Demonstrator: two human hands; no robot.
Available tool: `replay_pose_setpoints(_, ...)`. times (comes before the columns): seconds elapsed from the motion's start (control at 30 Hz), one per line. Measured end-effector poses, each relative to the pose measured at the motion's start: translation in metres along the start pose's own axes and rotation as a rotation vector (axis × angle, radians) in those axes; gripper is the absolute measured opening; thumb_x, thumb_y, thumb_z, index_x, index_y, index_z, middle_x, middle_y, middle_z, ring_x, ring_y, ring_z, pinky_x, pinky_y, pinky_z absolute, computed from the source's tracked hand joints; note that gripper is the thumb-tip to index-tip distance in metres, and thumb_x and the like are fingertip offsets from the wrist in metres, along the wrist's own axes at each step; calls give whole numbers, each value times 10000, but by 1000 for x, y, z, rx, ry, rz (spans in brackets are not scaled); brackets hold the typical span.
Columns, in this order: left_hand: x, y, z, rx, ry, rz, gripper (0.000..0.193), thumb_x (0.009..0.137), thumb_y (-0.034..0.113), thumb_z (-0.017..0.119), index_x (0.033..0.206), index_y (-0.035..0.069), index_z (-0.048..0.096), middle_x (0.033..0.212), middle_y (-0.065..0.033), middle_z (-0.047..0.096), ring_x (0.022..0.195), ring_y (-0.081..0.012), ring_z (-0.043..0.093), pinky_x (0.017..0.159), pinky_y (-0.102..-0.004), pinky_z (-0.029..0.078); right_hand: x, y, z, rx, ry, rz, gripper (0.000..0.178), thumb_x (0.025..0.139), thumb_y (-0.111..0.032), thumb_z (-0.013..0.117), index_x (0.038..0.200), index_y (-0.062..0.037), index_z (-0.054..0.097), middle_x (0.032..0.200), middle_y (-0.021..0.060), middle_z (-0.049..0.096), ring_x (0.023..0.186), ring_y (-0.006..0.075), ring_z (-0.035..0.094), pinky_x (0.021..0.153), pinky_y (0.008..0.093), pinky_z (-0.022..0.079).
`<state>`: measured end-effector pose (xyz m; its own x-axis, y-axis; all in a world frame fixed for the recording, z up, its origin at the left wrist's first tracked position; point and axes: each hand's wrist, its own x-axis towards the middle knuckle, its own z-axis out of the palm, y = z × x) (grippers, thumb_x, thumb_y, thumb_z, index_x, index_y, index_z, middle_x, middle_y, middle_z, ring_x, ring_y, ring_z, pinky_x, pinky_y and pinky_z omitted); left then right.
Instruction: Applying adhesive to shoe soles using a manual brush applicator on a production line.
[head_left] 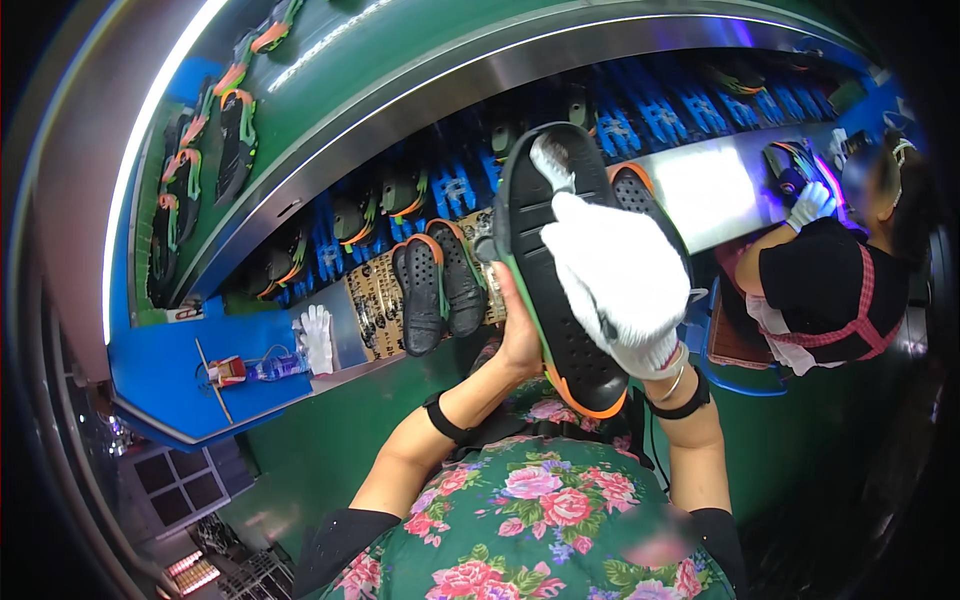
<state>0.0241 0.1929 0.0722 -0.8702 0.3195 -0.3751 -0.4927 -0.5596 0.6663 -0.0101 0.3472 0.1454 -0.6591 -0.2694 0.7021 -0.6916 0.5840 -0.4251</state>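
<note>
My bare left hand [515,325] grips the side of a black shoe sole [545,265], which has small holes and an orange and green edge. The sole stands tilted up in front of my body. My right hand [620,275], in a white knitted glove, is closed around a brush [552,162]. Its pale bristles touch the sole's far end, while my glove hides most of the handle. Partly hidden behind that glove is another black sole [632,190] with an orange rim. To the left, a pair of similar soles [422,295] lies on cardboard.
Beyond the bench runs a line of blue racks [455,190] carrying soles. A blue side table [160,370] at left holds a white glove [316,338], a bottle [278,367] and a small red box [228,371]. At right, a co-worker [825,260] sits by a lit station.
</note>
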Motion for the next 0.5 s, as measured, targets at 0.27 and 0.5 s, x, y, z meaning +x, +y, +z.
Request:
replay_pose_setpoints(0.27,24,11,9,88,-68,314,1019,964,872,152,1611,121,384,1560,-95,510,1374,-269,549,1194,-434,417,-10,18,13,259,153,143,400,849,-11,724,1249,-11,728,1252,149,741,1147,321,705,963,401,562)
replay_pose_setpoints(0.5,31,-17,-50,181,-169,281,983,981,853,161,1614,135,383,1552,-89,513,1371,-255,540,1196,-431,407,-19,-5,23,419,88,140,392,850,-10,724,1242,-13,731,1243,145,743,1132,318,708,952,400,568)
